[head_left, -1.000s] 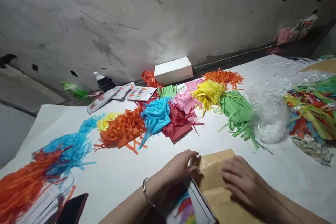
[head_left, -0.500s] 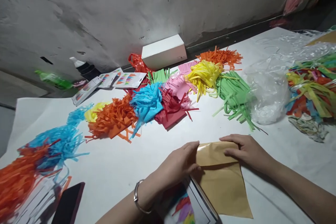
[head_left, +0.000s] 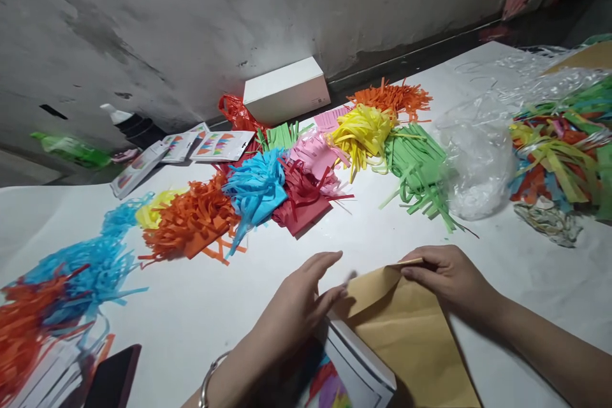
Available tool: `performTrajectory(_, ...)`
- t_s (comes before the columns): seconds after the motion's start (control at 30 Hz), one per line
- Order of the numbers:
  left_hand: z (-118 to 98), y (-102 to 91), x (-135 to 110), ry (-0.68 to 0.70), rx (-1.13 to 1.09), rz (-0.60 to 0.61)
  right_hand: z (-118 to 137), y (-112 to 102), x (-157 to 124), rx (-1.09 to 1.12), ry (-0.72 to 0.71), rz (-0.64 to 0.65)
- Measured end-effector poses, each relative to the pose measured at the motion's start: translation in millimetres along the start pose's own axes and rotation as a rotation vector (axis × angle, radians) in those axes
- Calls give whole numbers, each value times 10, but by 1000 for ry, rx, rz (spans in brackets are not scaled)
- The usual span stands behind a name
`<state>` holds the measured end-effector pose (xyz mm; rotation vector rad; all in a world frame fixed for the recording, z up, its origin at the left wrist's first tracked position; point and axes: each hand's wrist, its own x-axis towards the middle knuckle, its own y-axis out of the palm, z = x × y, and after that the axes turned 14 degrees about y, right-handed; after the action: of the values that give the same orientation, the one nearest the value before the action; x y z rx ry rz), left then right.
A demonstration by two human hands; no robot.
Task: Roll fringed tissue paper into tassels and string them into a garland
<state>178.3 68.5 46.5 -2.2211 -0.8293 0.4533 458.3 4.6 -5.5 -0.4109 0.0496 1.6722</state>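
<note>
A brown paper envelope [head_left: 421,338] lies before me, its upper flap raised a little off the body. My right hand [head_left: 442,271] pinches the flap's right corner between thumb and fingers. Spread beside the flap's left end is my left hand [head_left: 306,290], thumb and forefinger apart; its thumb tip is close to the flap, and I cannot tell whether it touches. Below that hand stands a white box with a colourful printed front [head_left: 361,357], overlapping the envelope's left side. A metal bracelet [head_left: 208,376] circles my left wrist.
Fringed paper bundles in orange [head_left: 194,217], blue [head_left: 258,188], red [head_left: 303,204], yellow [head_left: 363,131] and green [head_left: 415,159] cross the table. A clear plastic bag [head_left: 478,159] and mixed streamers [head_left: 554,153] lie right. A phone [head_left: 112,376] is at lower left; a white box [head_left: 287,89] stands by the wall.
My left hand has moved left off the flap and its fingers have opened. The flap has lifted at the right hand's pinch, and the envelope has come lower and nearer.
</note>
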Motion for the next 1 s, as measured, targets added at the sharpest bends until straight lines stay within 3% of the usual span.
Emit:
performTrajectory(0.1,-118,102,83,70,-22,43,20,63,-36,-17,-36,-22)
performTrajectory(0.27,-280,250,276,50,52,204,24,104,-64,-74,-55,-17)
performTrajectory(0.43,-309,250,305,72,91,245,89,106,-92,-287,-272,-136)
performTrajectory(0.57,-315,247,301,95,21,263,119,133,-80,-369,-311,-125)
performTrajectory(0.9,-277,279,288,121,-7,282,85,110,-56,-691,-804,-277)
performTrajectory(1.0,-287,268,301,113,-21,294,140,102,-89,-757,-882,-300)
